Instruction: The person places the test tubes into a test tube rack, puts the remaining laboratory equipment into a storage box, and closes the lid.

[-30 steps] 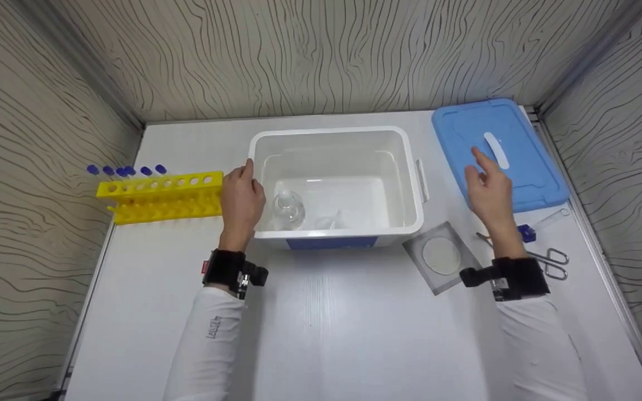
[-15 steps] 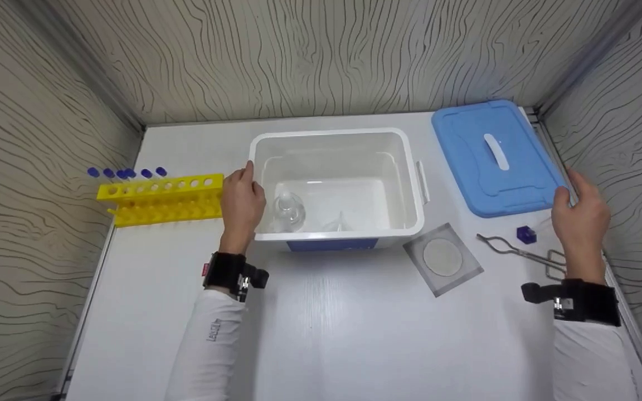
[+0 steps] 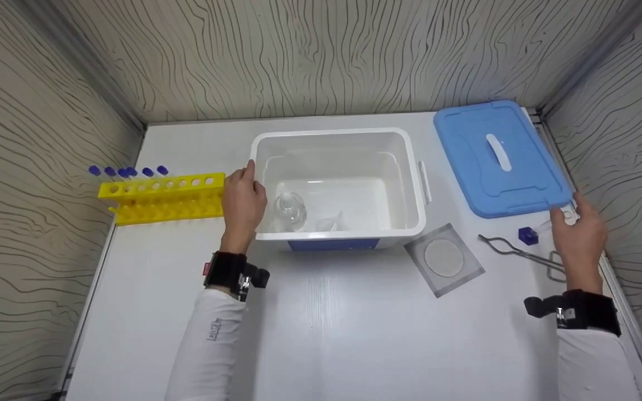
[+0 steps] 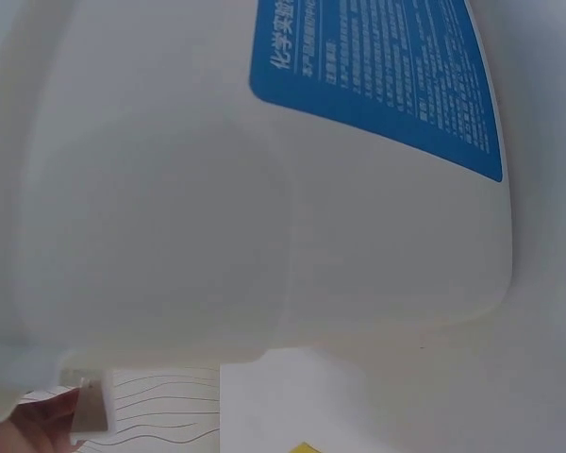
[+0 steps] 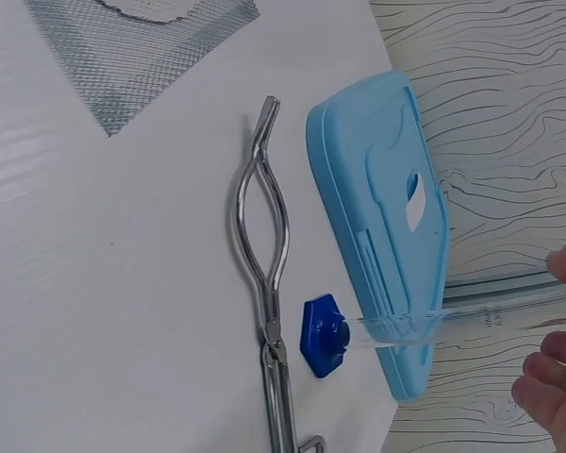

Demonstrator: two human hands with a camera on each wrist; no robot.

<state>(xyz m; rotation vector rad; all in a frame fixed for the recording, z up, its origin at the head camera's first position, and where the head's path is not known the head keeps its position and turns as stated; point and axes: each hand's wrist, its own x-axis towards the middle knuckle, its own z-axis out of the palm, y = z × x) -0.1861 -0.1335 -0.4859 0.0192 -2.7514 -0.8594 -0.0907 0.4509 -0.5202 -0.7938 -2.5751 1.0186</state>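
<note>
My left hand (image 3: 243,200) grips the left side of a white open storage box (image 3: 332,132), its fingers near the handle in the left wrist view. Over at the right, my right hand (image 3: 582,234) holds its thumb and fingers apart around the mouth end of a clear measuring cylinder (image 5: 491,316). This cylinder lies on its side, its blue hexagonal base (image 5: 323,337) towards the box. I cannot make out firm contact. Metal crucible tongs (image 5: 272,344) lie close to the base. Inside the box are a clear glass vessel (image 3: 289,211) with a whitish top and a small clear piece.
A blue lid (image 3: 468,156) with a white handle lies at the back right. Wire gauze (image 3: 444,259) with a pale round centre lies before the box's right corner. Left of the box stands a yellow test-tube rack (image 3: 165,214) with several blue-capped tubes.
My right hand has moved right and down from above the blue lid to the measuring cylinder's end. My left hand has stayed on the box.
</note>
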